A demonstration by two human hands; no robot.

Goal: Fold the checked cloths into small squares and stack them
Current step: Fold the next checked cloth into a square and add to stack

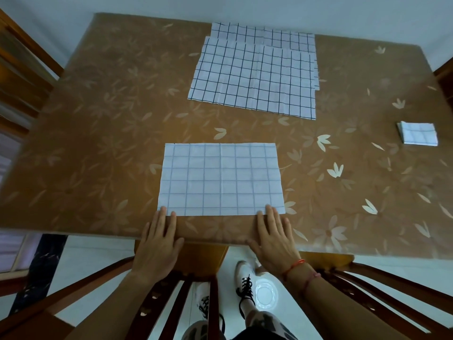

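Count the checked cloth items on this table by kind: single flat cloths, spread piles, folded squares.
Single flat cloth: 1
Pile of spread cloths: 1, layers too overlapped to count
Folded cloth square: 1
Total: 3

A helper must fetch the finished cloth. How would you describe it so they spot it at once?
Start at the brown flowered table and follow its right side. There a small folded cloth lies alone. Unlike the flat pile at the far edge and the single cloth at the near edge, it is a thick little square.
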